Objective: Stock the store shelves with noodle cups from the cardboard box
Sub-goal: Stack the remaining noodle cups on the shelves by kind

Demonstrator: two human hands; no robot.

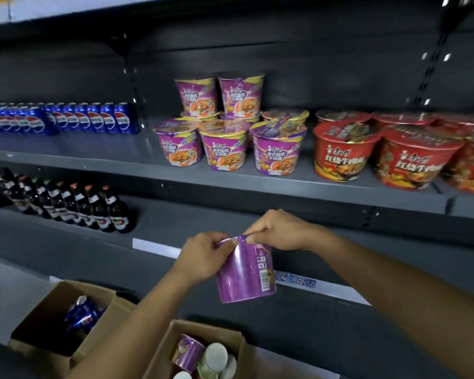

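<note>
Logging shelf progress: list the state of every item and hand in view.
purple noodle cup: held in the air, off the shelf
left hand: pinches its top edge
right hand: pinches its top edge
cardboard box: open, cups inside
shelved purple cups: upright, two stacked on top
second box: open, blue cans inside

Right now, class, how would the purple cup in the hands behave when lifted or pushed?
Probably light: the left hand and right hand pinch the cup by its top edge only. Its glossy wrap may be slippery.
</note>
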